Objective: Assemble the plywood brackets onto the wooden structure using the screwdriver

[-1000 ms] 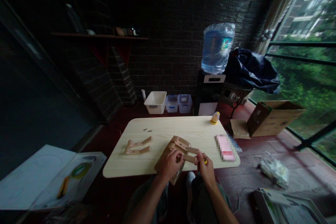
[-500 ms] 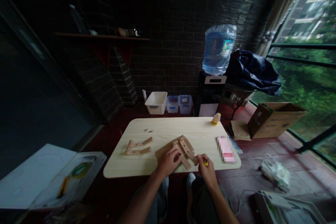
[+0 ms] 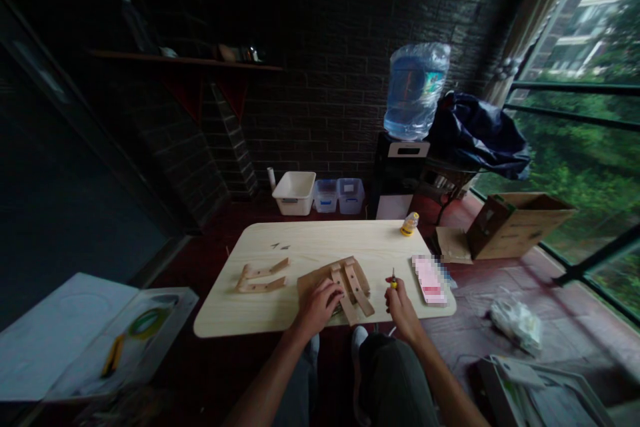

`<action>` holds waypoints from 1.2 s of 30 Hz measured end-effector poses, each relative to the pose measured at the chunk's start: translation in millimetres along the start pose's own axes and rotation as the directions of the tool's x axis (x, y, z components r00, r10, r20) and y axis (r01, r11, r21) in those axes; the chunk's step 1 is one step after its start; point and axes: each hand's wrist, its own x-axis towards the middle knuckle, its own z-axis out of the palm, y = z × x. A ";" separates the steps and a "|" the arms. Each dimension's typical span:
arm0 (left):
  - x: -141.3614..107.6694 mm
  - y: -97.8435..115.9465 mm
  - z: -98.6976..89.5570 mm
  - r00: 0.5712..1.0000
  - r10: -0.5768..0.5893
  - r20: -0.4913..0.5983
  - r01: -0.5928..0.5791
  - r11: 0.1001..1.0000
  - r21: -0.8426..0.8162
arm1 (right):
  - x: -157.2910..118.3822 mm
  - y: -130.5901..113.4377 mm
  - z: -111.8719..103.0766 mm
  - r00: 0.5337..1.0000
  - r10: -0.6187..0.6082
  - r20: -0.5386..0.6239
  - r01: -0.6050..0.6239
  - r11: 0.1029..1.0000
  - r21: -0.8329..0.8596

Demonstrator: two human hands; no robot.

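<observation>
On the light wooden table, my left hand lies over a brown sheet of cardboard. Its fingers are bent but apart, with the tips at the edge of a curved wooden frame that has two arms with dark holes. My right hand is closed around a small screwdriver with a yellow part, its thin shaft pointing up, to the right of the frame and apart from it. A similar wooden frame lies at the table's left. Two small dark pieces lie behind it.
A yellow-based clear bottle stands at the far right corner, with a pink packet nearer. Beyond the table are plastic bins, a water dispenser and a cardboard box. An open white case sits left.
My right hand has drawn away from the wooden frame and turned the screwdriver upward. My left hand's fingers have shifted slightly; the frame's near ends now show more fully.
</observation>
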 end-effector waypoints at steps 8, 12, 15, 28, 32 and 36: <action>-4.1 -7.2 -0.1 1.000 0.021 -0.005 -0.021 0.999 -0.028 | 29.3 -80.0 -20.4 0.897 -0.236 0.373 0.349 0.896 -0.273; -5.6 -9.9 1.6 1.000 0.020 -0.015 -0.020 0.999 -0.030 | 32.5 -118.5 -17.8 0.815 -0.263 0.517 0.480 0.807 -0.346; -6.2 -10.8 1.9 1.000 0.013 -0.020 -0.013 1.000 -0.024 | 32.0 -134.6 -10.3 0.784 -0.216 0.582 0.526 0.729 -0.438; -6.7 -18.7 2.6 0.998 0.034 -0.049 -0.032 0.999 0.043 | 36.1 -151.6 26.0 0.695 -0.132 0.707 0.672 0.469 -0.573; -8.2 -16.3 -0.3 0.999 0.031 -0.045 -0.028 0.998 0.056 | 37.5 -153.7 30.4 0.684 -0.114 0.720 0.687 0.433 -0.584; -9.2 -16.9 0.1 0.999 0.025 -0.038 -0.023 0.998 0.058 | 38.8 -161.0 34.5 0.672 -0.097 0.734 0.705 0.389 -0.594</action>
